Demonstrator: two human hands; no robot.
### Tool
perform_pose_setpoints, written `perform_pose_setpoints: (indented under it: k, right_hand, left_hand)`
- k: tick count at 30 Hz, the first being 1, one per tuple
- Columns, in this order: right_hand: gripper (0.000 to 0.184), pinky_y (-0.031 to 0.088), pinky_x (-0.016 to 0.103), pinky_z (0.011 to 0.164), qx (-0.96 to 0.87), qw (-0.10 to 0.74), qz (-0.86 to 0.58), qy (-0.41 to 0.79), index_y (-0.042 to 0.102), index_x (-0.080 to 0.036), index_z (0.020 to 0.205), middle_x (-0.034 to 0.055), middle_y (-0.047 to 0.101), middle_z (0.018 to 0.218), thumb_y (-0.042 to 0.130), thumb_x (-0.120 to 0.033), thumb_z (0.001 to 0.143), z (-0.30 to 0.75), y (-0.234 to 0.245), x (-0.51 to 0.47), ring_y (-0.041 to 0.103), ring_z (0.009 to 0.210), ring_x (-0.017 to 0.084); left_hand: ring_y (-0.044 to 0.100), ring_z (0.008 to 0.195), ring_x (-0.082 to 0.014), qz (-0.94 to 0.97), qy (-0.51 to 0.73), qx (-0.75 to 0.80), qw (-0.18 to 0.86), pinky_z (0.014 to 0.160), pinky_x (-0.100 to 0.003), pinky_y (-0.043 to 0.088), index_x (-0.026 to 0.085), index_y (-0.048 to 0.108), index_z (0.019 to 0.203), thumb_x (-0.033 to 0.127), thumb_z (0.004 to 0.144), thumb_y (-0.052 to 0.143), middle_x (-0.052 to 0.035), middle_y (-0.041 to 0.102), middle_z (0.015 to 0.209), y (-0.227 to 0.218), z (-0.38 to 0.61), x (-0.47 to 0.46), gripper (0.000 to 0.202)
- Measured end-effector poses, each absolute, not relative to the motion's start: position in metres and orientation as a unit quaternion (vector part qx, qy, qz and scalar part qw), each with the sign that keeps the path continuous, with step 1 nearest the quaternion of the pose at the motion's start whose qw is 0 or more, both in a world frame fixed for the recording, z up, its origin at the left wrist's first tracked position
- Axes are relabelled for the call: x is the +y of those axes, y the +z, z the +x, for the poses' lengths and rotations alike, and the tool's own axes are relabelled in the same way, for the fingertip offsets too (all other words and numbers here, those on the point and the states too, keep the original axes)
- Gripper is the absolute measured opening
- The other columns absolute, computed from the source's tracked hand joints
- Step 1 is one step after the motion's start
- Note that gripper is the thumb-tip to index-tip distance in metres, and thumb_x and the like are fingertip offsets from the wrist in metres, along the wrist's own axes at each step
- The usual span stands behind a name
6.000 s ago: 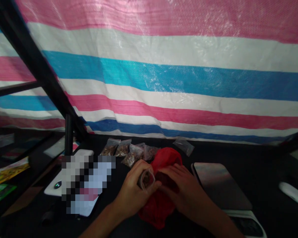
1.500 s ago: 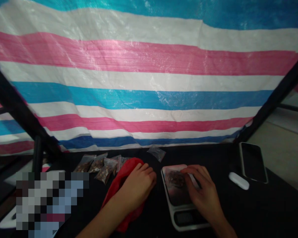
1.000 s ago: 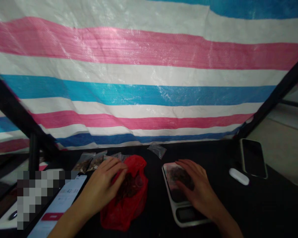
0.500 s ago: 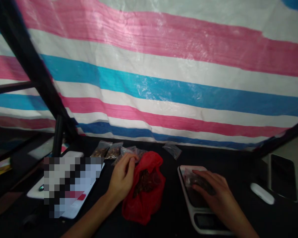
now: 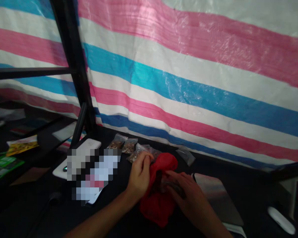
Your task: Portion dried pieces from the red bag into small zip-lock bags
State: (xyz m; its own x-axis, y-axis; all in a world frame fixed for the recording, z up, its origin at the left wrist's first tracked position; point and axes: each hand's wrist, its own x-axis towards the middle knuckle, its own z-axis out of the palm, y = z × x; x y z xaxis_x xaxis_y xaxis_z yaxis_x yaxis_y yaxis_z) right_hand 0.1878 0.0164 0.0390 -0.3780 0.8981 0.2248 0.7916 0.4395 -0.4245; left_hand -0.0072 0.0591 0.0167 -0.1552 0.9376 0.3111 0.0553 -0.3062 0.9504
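Note:
My left hand (image 5: 140, 175) is closed, its fingers curled on the upper left edge of a red plastic bag (image 5: 160, 211). That bag stands with its mouth open, and its inside is dark and partly hidden by my right hand (image 5: 187, 190). My right hand holds a small clear plastic bag (image 5: 175, 186) with dark brown contents, tilted at the mouth of the red one. Right of my hand lies a kitchen scale (image 5: 218, 195), its bare plate showing and its front partly behind my forearm.
Several filled clear bags (image 5: 129, 145) lie behind my left hand. A flat clear bag (image 5: 186, 155) rests near the striped sheet (image 5: 149, 79). White blurred-out objects (image 5: 86, 155) are at left, a white case (image 5: 281, 219) at right. A black frame post (image 5: 73, 66) rises at the left.
My right hand has lifted the small clear bag off the scale and brought it left to the red bag's mouth. My left hand stays at the red bag. The view has turned left.

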Motion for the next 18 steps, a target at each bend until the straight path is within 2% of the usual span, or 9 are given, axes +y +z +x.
perform_pose_setpoints:
  k: [7, 11, 18]
  right_hand:
    - [0.027, 0.054, 0.038, 0.075, -0.838, 0.253, -0.481, 0.050, 0.067, -0.030, 0.124, 0.0039, 0.075, 0.095, 0.060, -0.024, 0.098, 0.1913, 0.0317, 0.0190, 0.068, 0.086, 0.024]
    - [0.025, 0.055, 0.035, 0.076, -0.833, 0.282, -0.475, 0.040, 0.067, -0.030, 0.123, 0.0030, 0.075, 0.098, 0.057, -0.026, 0.101, 0.1946, 0.0346, 0.0193, 0.068, 0.087, 0.022]
    - [0.029, 0.053, 0.039, 0.080, -0.837, 0.253, -0.484, 0.033, 0.066, -0.030, 0.128, 0.0043, 0.076, 0.102, 0.057, -0.027, 0.100, 0.1938, 0.0377, 0.0217, 0.069, 0.090, 0.024]
  left_hand:
    - [0.053, 0.070, -0.0182, 0.529, 0.605, 0.452, 0.387, 0.069, -0.030, 0.041, 0.022, 0.059, 0.080, 0.030, 0.099, 0.037, -0.0003, 0.057, 0.073, 0.0177, -0.0061, 0.0546, 0.030]
    - [0.053, 0.069, -0.0183, 0.527, 0.608, 0.447, 0.390, 0.069, -0.030, 0.041, 0.022, 0.057, 0.079, 0.031, 0.100, 0.036, -0.0002, 0.056, 0.072, 0.0177, -0.0072, 0.0556, 0.031]
    - [0.056, 0.075, -0.0191, 0.536, 0.602, 0.438, 0.399, 0.072, -0.031, 0.042, 0.022, 0.057, 0.081, 0.031, 0.101, 0.037, -0.0016, 0.059, 0.077, 0.0138, -0.0076, 0.0571, 0.030]
